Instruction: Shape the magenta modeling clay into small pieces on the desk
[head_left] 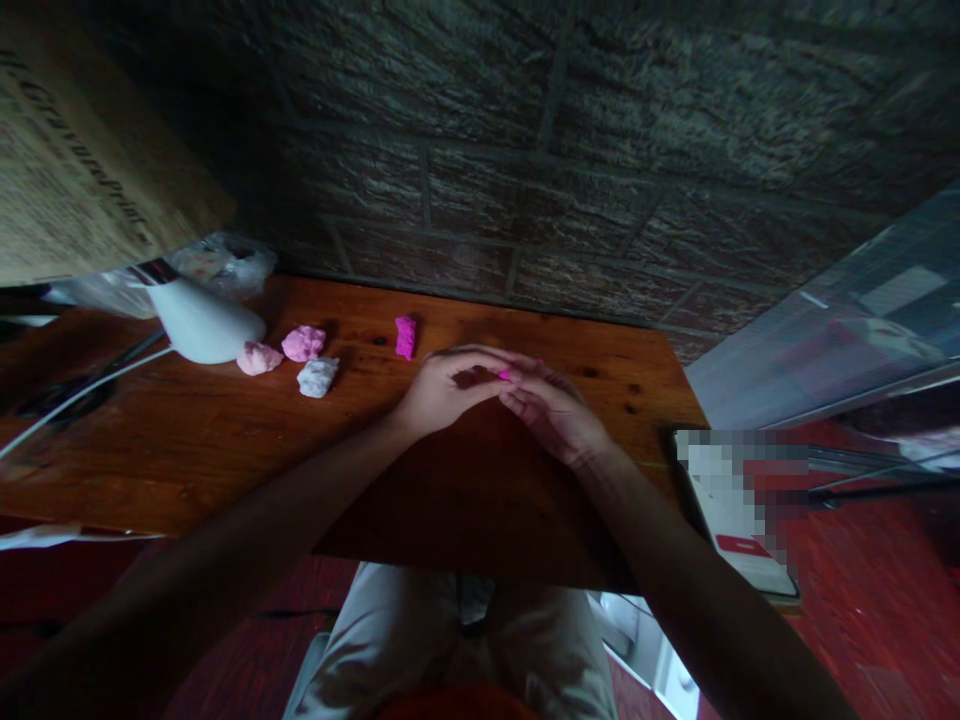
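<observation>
My left hand (456,388) and my right hand (553,405) meet over the middle of the wooden table, fingertips together. Between them they pinch a small piece of bright pink clay (505,376), mostly hidden by the fingers. Behind and to the left of my left hand lies a magenta clay strip (406,338) with a rough surface. Farther left sit three crumpled lumps: a pink clay lump (304,343), a pale pink clay lump (259,358) and a white clay lump (319,377).
A white lamp base (206,318) with a printed paper shade (90,160) stands at the left, a cable (90,400) running from it. Crumpled clear plastic (232,265) lies behind it. A tablet-like device (727,510) rests at the table's right edge. A stone wall (487,180) borders the back.
</observation>
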